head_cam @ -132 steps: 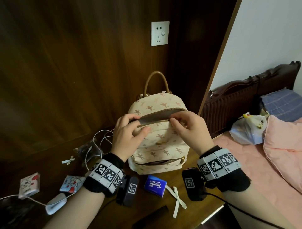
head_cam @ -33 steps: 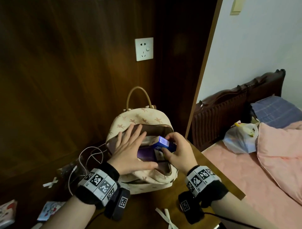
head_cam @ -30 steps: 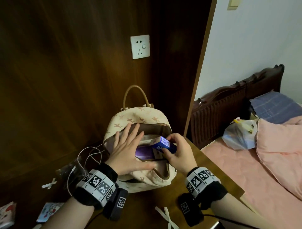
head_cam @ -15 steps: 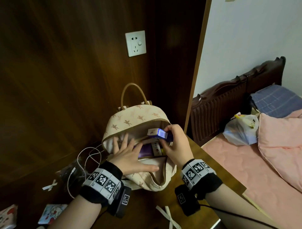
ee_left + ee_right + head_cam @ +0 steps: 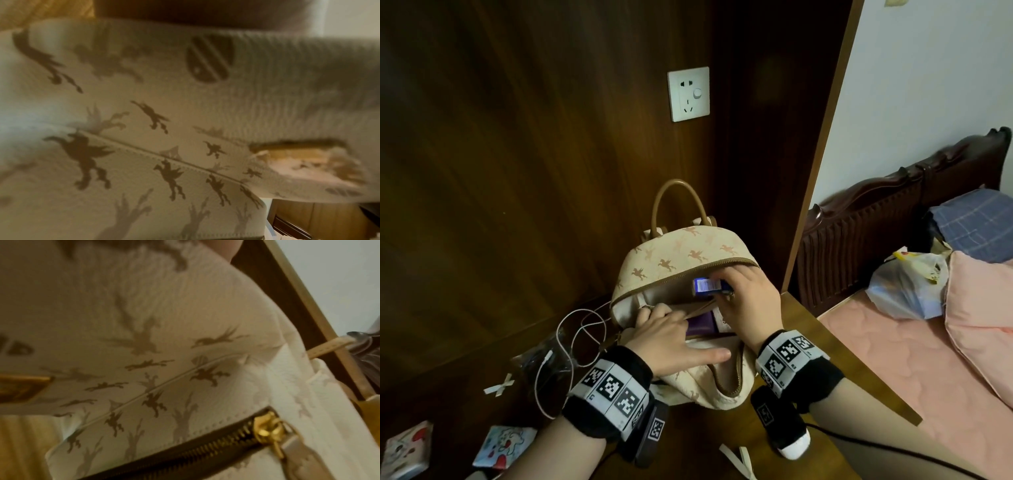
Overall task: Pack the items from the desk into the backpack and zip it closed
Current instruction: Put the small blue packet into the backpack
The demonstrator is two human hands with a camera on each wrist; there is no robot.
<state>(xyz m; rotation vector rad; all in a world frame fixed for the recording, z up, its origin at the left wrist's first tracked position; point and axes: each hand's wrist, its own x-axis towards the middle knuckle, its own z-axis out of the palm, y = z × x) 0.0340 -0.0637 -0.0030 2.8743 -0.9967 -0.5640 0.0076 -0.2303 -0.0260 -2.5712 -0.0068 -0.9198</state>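
Backpack (image 5: 681,260) front panel is pressed down by the flat, released left hand (image 5: 671,342); beyond its fingers, the blue tissue pack (image 5: 707,285) is pinched by the right hand (image 5: 748,301) inside the mouth and should be pushed deep before release.

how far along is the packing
Early on. Done: backpack is unzipped, with a purple item inside. In hand: right hand pushes the blue pack into the opening, which the left hand holds wide. Left: cable, two cartoon packs, then zipping.
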